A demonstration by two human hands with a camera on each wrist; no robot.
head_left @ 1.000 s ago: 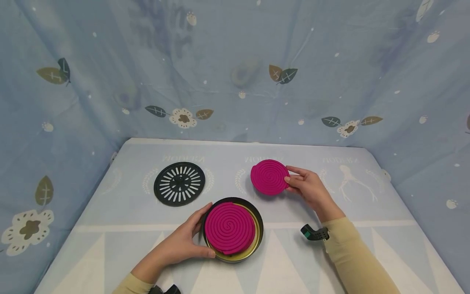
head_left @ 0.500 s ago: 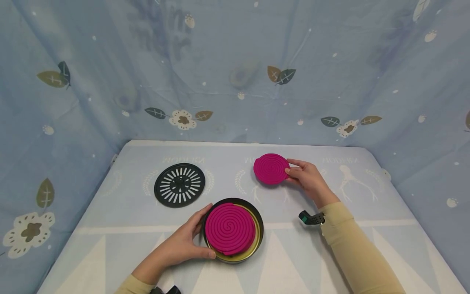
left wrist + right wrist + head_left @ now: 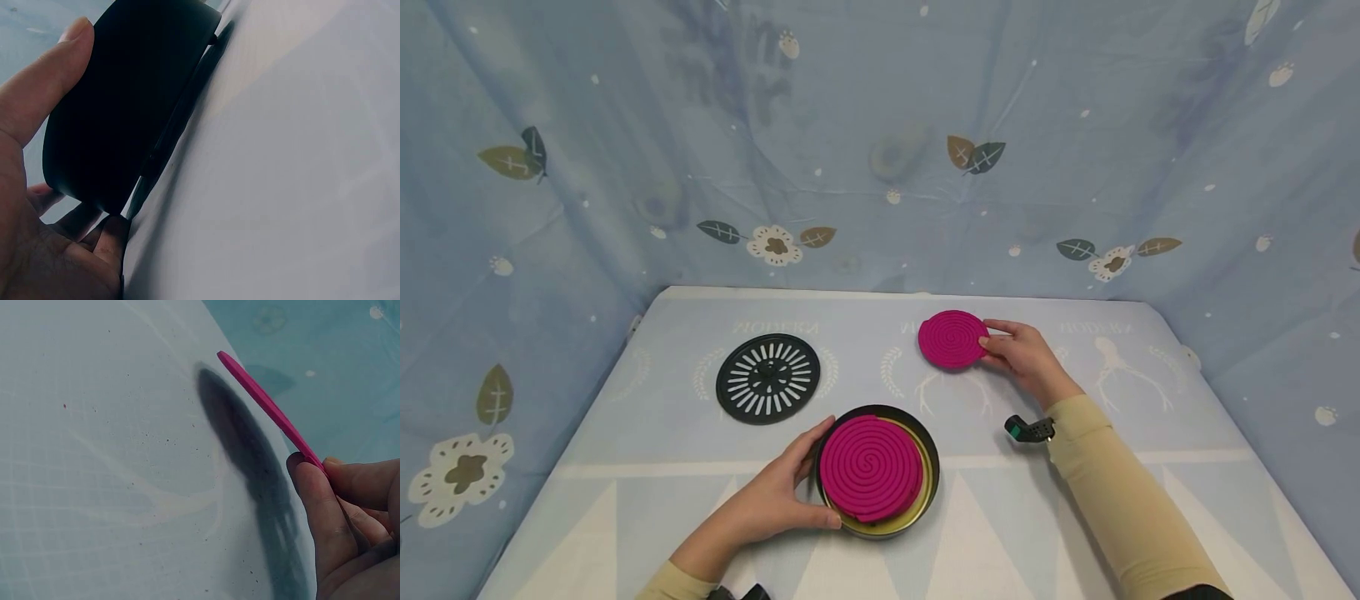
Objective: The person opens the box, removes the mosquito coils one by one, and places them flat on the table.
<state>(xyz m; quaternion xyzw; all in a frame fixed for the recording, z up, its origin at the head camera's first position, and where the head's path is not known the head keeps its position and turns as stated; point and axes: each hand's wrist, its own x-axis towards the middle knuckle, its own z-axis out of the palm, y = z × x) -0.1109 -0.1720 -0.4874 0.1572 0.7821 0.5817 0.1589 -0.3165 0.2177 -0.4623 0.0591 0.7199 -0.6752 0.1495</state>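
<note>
A thin magenta spiral coaster (image 3: 951, 340) is pinched at its right edge between the thumb and fingers of my right hand (image 3: 1021, 357). In the right wrist view the coaster (image 3: 270, 409) appears edge-on, raised off the table with its shadow below. My left hand (image 3: 767, 502) grips the left side of a round black tin (image 3: 931, 492) with a yellowish inside. The left wrist view shows the tin's dark wall (image 3: 134, 87) between thumb and fingers. Inside the tin lies another magenta spiral coaster (image 3: 871, 468), with the edge of at least one more below it.
A black slotted disc (image 3: 767, 379) lies flat on the table at the back left. The patterned tablecloth (image 3: 1000, 517) covers the table, and a blue printed curtain (image 3: 850, 125) rises behind its far edge and at both sides.
My right hand has carried its coaster a little toward the back of the table, away from the tin. The left hand and the tin have stayed in place.
</note>
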